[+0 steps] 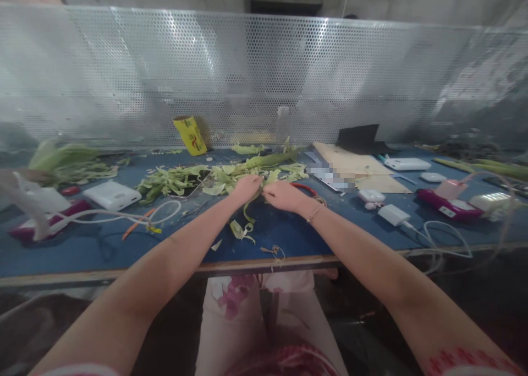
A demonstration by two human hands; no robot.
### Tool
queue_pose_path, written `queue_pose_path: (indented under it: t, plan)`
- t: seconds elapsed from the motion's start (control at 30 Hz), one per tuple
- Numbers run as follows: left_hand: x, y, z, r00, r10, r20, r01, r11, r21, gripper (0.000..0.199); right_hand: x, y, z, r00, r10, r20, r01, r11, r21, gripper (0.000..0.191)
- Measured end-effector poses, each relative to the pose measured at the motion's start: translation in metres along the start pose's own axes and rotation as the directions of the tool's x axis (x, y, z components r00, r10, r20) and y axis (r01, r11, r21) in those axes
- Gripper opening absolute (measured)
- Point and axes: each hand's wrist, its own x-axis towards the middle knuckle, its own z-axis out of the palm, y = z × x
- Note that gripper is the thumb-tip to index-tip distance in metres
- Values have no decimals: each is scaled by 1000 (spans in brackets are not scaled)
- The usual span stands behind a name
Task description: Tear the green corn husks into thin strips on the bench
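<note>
My left hand (248,188) and my right hand (284,196) meet at the middle of the blue table, fingers pinched together. Between them they grip a thin green husk strip (248,215), whose end hangs below the fingers. The part inside my fingers is hidden. Beyond the hands lies a loose heap of torn pale green husk leaves (225,179), with a longer husk (268,160) across its back. A second pile of shredded husk (173,182) lies to the left. A curved red handle (305,188) shows just behind my right wrist.
A perforated metal panel (264,78) bounds the table's back, with a tilted yellow packet (190,135) before it. White power banks (112,195), a charger (394,215), looping cables and purple power strips (449,206) flank the hands. Brown paper (350,164) lies back right. At far left is a blurred arm.
</note>
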Motion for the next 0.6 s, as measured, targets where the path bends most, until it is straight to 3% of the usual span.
queue_pose_path:
  t: [0.1, 0.2, 0.37, 0.5, 0.57, 0.6]
  plan:
    - [-1, -7, -7, 999, -8, 41, 11, 996, -91, 37, 0, 2, 0, 999, 42, -14, -42, 999, 19, 29]
    - [-4, -8, -9, 985, -38, 167, 86, 954, -286, 34, 0, 6, 0, 999, 36, -18, -35, 999, 39, 27]
    - [-11, 3, -7, 931, -91, 353, 299, 745, -597, 15, 0, 17, -7, 998, 56, -23, -56, 998, 22, 21]
    - [-9, 0, -7, 942, -168, 291, 325, 675, -662, 17, -8, 28, -21, 960, 261, -101, -262, 965, 12, 13]
    - [-5, -6, -7, 955, -190, 230, 295, 704, -646, 20, -13, 33, -26, 920, 380, -96, -386, 920, -59, 17]
    - [-4, -9, -7, 961, -195, 197, 276, 744, -609, 22, -15, 34, -27, 907, 419, -36, -421, 902, -96, 18]
